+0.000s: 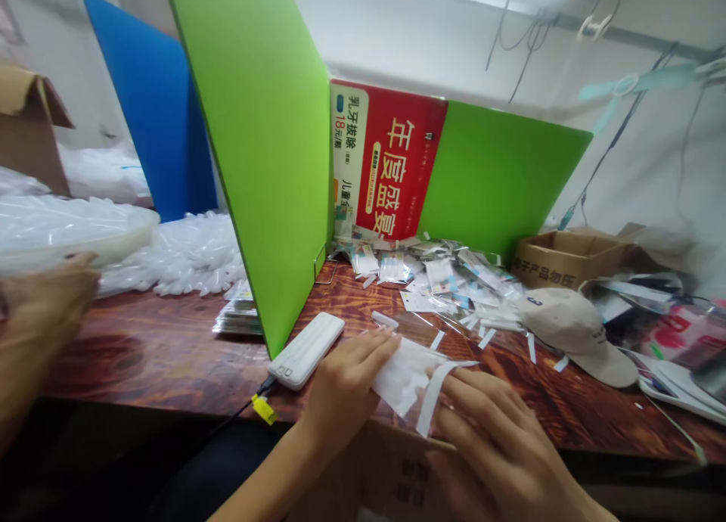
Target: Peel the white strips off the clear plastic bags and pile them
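My left hand [349,371] has its fingers together over the left side of a small clear plastic bag [400,374] with something whitish in it; its thumb is hidden. My right hand [499,431] is at the bag's right edge, its fingers bent and slightly blurred. A narrow white strip [432,401] curls by the right index finger and hangs down, seemingly pinched there. The bag is at the table's front edge. To the left of my left hand lies a white power bank [309,348] with a black cable and a yellow tag [264,410].
A green divider [266,151] stands to the left, with another person's hand [54,302] beyond it by piled clear bags [193,253]. Packets and strips [448,276] litter the wooden table [187,355]. A cap [567,329] and carton [567,257] are to the right.
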`<state>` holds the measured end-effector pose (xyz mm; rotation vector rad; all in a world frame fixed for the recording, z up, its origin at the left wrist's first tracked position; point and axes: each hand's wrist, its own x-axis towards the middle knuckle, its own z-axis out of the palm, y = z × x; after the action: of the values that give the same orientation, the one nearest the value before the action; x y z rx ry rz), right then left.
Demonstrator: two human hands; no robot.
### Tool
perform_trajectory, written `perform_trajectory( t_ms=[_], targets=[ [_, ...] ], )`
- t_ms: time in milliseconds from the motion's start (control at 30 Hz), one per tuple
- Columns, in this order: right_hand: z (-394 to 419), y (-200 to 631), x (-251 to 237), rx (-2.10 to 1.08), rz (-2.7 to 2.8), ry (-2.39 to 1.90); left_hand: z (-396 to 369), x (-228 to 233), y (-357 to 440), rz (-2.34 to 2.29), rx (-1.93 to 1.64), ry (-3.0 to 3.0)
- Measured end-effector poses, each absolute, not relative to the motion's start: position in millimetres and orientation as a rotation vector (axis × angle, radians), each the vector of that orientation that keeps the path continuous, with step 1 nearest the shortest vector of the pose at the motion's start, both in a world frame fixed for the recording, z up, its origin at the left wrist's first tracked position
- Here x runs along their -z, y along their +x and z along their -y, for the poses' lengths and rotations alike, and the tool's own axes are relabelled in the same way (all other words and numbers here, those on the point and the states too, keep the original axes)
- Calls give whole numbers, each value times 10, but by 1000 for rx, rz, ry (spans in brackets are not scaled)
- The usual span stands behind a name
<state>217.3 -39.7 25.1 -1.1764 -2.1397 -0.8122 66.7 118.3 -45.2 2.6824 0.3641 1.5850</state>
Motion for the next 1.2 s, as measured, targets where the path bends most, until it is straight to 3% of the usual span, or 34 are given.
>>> perform_trajectory(
  t_ms=[400, 967, 1067, 1200],
  targets=[
    [335, 2154, -54, 646, 2217, -1280, -1103, 351, 605, -536, -1793, 2819],
    [156, 2135, -10, 630, 2354, -1272, -1020, 340, 629, -346, -1565, 2771],
    [137, 2173, -56, 653, 2177, -1156, -953, 337, 667, -313, -1314, 2417],
    [163, 2207, -161, 598, 1983, -1095, -856, 270, 645, -118, -639, 1889]
  ],
)
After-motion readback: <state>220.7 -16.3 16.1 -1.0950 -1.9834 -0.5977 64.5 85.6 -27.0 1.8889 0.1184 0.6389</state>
